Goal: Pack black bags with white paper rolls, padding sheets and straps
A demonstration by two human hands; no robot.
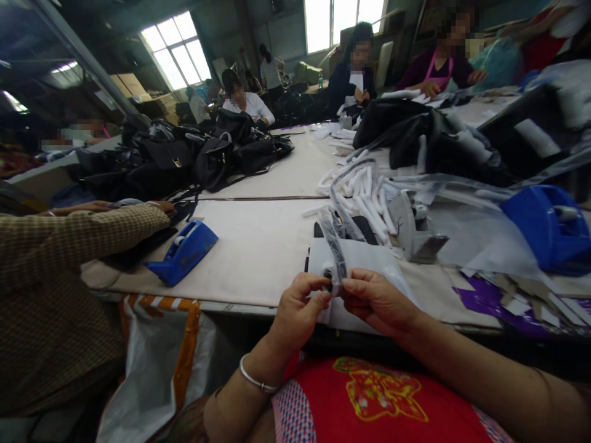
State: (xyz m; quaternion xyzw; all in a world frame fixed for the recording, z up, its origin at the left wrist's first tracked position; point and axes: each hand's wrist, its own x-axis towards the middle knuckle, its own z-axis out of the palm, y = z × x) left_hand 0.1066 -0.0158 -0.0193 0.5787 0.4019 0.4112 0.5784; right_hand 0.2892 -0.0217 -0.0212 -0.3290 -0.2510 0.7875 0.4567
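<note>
A dark bag strap [338, 251] wrapped in clear plastic rises in a loop from between my hands. My left hand [300, 303] pinches its lower end, near a small dark part, with thumb and forefinger. Just to the right, my right hand [379, 301] grips the wrapped strap in closed fingers. Beneath them lies a white sheet [369, 261] at the table edge, over a black bag that shows only in part. Beyond it is a pile of white rolled tubes [364, 191]. A grey tape dispenser [412, 231] stands right of the sheet.
Blue tape dispensers stand left [188, 251] and right [549, 231]. Black bags [168, 154] are heaped at the back left, more at the back right. A co-worker's checked sleeve [92, 240] reaches in from the left. Below the edge hangs a white sack [148, 363]. Several people sit beyond.
</note>
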